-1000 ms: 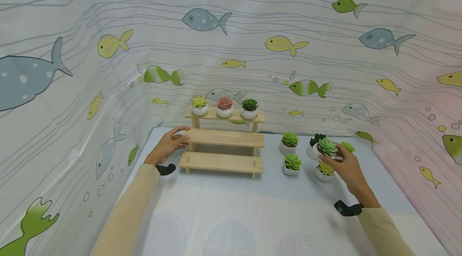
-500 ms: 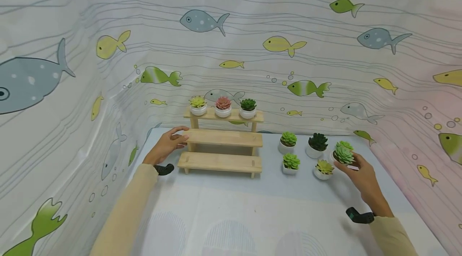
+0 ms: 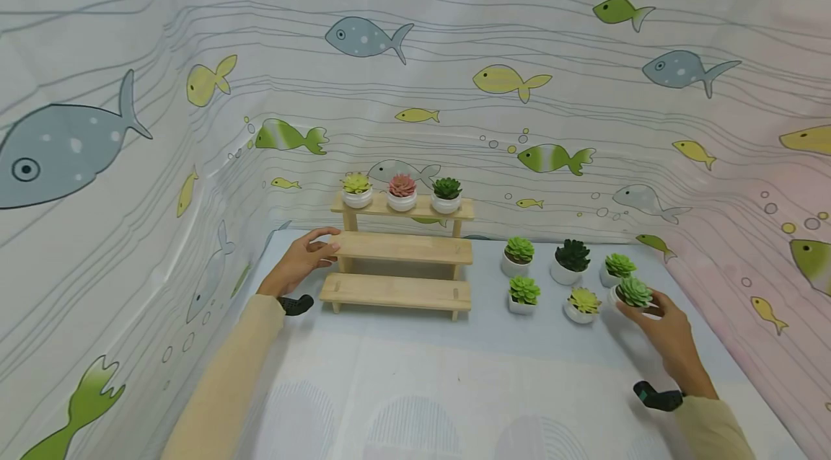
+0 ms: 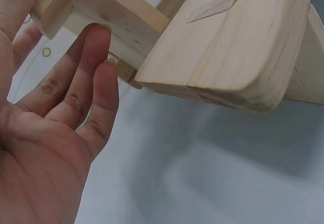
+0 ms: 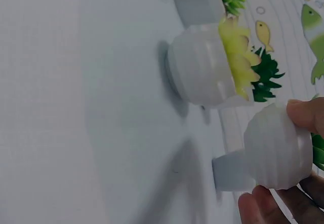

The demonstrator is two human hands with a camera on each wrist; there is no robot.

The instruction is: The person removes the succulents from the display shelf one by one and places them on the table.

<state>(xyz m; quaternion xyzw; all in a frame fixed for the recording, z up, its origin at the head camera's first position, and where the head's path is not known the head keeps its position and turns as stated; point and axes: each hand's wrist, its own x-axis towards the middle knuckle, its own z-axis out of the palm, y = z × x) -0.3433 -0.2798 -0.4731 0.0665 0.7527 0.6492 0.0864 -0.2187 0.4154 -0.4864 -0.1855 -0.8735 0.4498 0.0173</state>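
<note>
In the head view, my left hand (image 3: 300,263) is at the left end of the middle step of a three-step wooden plant stand (image 3: 402,247). The left wrist view has its thumb and index finger pinching that plank's corner, the other fingers loosely bent beside the lower plank (image 4: 217,47). My right hand (image 3: 669,334) grips a pale green artificial succulent (image 3: 635,292) by its ribbed white pot (image 5: 278,150), held above the table. Just behind it stands a bright green succulent (image 3: 619,267), partly covered by the held one.
A yellow-green (image 3: 356,184), a pink (image 3: 402,187) and a dark green succulent (image 3: 446,189) stand on the top step. Right of the stand, several more potted succulents, one yellow (image 3: 583,301), one dark (image 3: 571,258), sit on the table (image 3: 415,366). Fish-print sheeting (image 3: 441,6) surrounds it.
My right hand has carried the pale green succulent right and toward me, from over the dark and yellow ones to the group's right end. My left hand has stayed at the stand.
</note>
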